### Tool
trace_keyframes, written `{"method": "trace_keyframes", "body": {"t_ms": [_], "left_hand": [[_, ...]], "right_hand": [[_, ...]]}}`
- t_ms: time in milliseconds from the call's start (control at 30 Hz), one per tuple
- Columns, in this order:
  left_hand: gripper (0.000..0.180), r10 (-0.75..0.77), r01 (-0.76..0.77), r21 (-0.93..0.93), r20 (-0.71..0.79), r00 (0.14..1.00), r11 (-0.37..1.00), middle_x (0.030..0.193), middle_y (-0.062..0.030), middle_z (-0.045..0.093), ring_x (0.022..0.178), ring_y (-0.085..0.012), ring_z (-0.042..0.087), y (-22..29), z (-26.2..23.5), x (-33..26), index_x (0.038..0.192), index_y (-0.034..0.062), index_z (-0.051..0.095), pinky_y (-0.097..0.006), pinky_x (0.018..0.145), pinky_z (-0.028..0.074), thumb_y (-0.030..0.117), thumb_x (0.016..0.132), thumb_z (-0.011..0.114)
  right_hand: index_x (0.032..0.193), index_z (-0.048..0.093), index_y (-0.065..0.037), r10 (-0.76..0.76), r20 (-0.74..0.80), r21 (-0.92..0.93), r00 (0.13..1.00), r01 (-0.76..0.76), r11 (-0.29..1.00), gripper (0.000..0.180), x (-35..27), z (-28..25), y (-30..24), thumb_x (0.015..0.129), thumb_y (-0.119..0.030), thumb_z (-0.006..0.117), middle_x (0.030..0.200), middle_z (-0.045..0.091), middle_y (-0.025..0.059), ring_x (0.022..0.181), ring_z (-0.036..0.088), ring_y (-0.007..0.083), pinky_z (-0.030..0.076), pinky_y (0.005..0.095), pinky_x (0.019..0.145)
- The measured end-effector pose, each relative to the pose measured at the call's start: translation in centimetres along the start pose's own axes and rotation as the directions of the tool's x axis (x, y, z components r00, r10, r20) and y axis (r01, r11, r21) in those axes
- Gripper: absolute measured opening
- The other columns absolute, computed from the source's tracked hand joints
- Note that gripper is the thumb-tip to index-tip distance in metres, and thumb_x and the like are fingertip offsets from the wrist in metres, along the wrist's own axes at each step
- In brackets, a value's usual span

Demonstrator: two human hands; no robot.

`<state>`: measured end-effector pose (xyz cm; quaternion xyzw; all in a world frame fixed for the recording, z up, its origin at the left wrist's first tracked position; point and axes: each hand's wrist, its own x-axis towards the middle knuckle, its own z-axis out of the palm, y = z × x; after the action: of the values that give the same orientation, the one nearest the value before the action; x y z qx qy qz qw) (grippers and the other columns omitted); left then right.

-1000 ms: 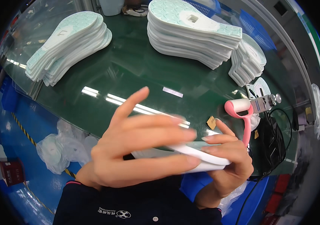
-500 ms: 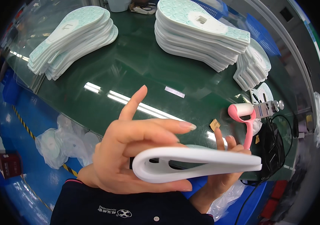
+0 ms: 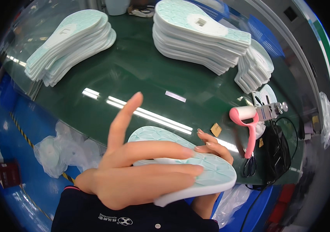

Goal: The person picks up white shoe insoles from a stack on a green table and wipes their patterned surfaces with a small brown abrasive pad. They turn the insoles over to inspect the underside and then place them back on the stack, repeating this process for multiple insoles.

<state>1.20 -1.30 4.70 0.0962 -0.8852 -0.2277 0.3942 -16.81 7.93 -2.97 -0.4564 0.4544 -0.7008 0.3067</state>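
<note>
A white plastic panel [image 3: 217, 172] with a pale green, quilted-looking face is tilted in front of my chest, patterned side up. My left hand [image 3: 128, 176] lies across it with long fingers on the pattern; one finger points up, and its thumb is hidden. Behind the far right edge, my right hand [image 3: 215, 149] holds the panel with curled fingers, its palm covered. More paddle-shaped panels of the same kind rest on the green table in a left stack [image 3: 76, 42], a larger middle stack [image 3: 196, 42] and a smaller right stack [image 3: 256, 63].
A pink-handled white roller [image 3: 246, 116] lies on the table [image 3: 134, 77] at right, beside a clear bottle [image 3: 269, 111], scissors [image 3: 249, 166] and a black pouch [image 3: 277, 154]. A small tan piece [image 3: 216, 129] is nearer. Plastic bags [image 3: 64, 147] hang off the left side.
The panel has turned from edge-on to showing its patterned face. My left fingers have shifted onto that face, and my right hand has moved slightly left behind the panel.
</note>
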Motion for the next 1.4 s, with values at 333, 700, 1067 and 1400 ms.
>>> {"method": "trace_keyframes", "body": {"t_ms": [333,700,1067,1400], "left_hand": [[0.070,0.096,-0.103,-0.018,-0.223,0.970,0.995,0.102,-0.0114,0.055,0.100,-0.0247,0.046,-2.0,1.5,-1.2,0.109,0.0080,0.036,-0.058,0.093,0.023,0.030,0.057,0.077],[0.028,-0.125,0.098,-0.145,-0.190,0.974,0.985,0.074,-0.0066,0.062,0.077,-0.0208,0.059,-2.6,2.5,-0.4,0.084,0.0054,0.057,-0.049,0.092,0.033,0.006,0.059,0.070],[0.024,-0.405,0.125,-0.750,-0.201,0.892,0.649,0.082,-0.0141,0.063,0.088,-0.0229,0.058,-2.1,3.8,-2.3,0.085,0.0005,0.057,-0.048,0.096,0.026,0.002,0.064,0.068],[0.025,-0.449,0.282,-0.623,-0.125,0.885,0.730,0.079,-0.0110,0.063,0.085,-0.0227,0.059,-1.0,3.1,-2.6,0.079,0.0013,0.060,-0.049,0.096,0.024,0.004,0.058,0.072]], "right_hand": [[0.093,0.060,-0.008,-0.297,-0.056,-0.023,0.953,0.296,0.955,0.036,1.2,-1.2,-2.1,0.058,-0.009,0.072,0.072,0.064,0.0049,0.092,0.056,0.0238,0.033,0.0466,0.092],[0.121,0.038,-0.007,-0.453,0.059,-0.558,0.890,0.405,0.724,0.077,0.8,-1.4,-2.3,0.055,-0.018,0.077,0.123,0.037,0.0187,0.112,0.040,0.0308,0.031,0.0436,0.094],[0.104,0.044,0.007,-0.001,-0.517,-0.026,0.856,-0.015,1.000,0.062,-1.4,1.7,-4.2,0.052,-0.007,0.075,0.080,0.057,0.0112,0.074,0.054,0.0184,0.043,0.0285,0.070],[0.109,0.041,0.007,-0.107,-0.466,-0.058,0.879,0.090,0.994,0.067,-1.1,1.3,-4.4,0.054,-0.010,0.074,0.081,0.057,0.0122,0.076,0.054,0.0186,0.044,0.0297,0.069]]}}
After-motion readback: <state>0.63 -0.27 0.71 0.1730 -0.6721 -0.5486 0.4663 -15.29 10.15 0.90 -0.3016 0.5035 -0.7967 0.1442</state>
